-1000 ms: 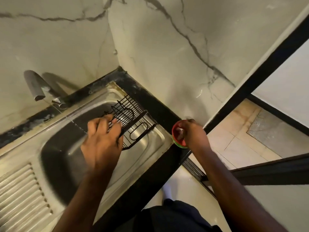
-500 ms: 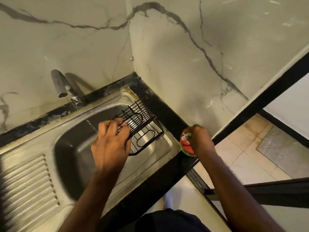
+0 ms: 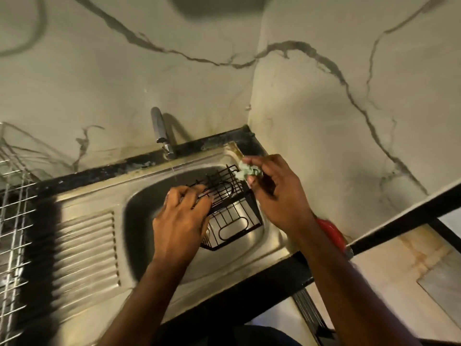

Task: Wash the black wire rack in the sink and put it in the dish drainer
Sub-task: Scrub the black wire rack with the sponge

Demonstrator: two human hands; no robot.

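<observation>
The black wire rack (image 3: 230, 216) stands tilted in the bowl of the steel sink (image 3: 154, 245). My left hand (image 3: 182, 218) grips its near left edge, fingers curled over the wires. My right hand (image 3: 277, 193) is above the rack's far right corner and pinches a pale green scrubbing pad (image 3: 248, 171) that touches the rack's top edge. A thin stream of water falls from the tap (image 3: 162, 133) into the bowl just left of the rack. The metal dish drainer (image 3: 12, 221) shows at the left edge of the frame.
A red soap tub (image 3: 331, 232) sits on the black counter edge right of the sink, partly behind my right forearm. The sink's ribbed draining board (image 3: 87, 250) lies between bowl and drainer. Marble walls meet in a corner behind the sink.
My right hand left the red tub and came over the rack with the green pad in its fingers. My left hand kept its hold on the rack. The view swung left, revealing the drainer.
</observation>
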